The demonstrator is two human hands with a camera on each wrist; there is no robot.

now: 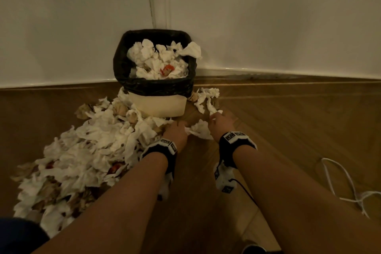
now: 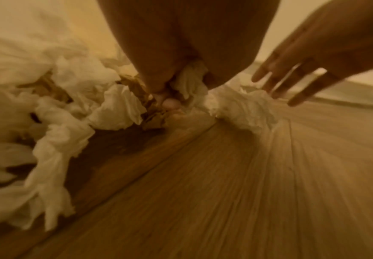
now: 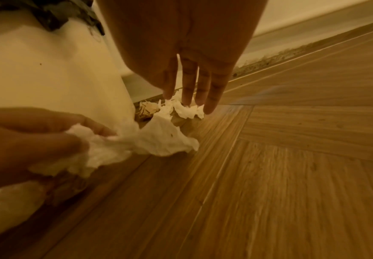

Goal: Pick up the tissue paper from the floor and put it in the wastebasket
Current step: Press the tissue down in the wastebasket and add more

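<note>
A cream wastebasket [image 1: 156, 105] with a black liner stands against the wall, heaped with white tissue. My left hand [image 1: 177, 130] grips a crumpled white tissue [image 1: 201, 129] low over the floor in front of the basket; its curled fingers [image 2: 170, 103] pinch the paper [image 2: 190, 82]. The same tissue [image 3: 159, 140] shows in the right wrist view, held by my left hand [image 3: 37, 138]. My right hand [image 1: 220, 119] reaches with straight, spread fingers [image 3: 190, 87] toward small tissue scraps [image 3: 185, 110] beside the basket's right corner. It holds nothing.
A large pile of white and brown tissue [image 1: 82, 154] covers the wooden floor left of the basket. More scraps [image 1: 208, 97] lie at its right. A white cable [image 1: 340, 181] lies on the floor at far right. The white wall [image 1: 268, 16] is just behind.
</note>
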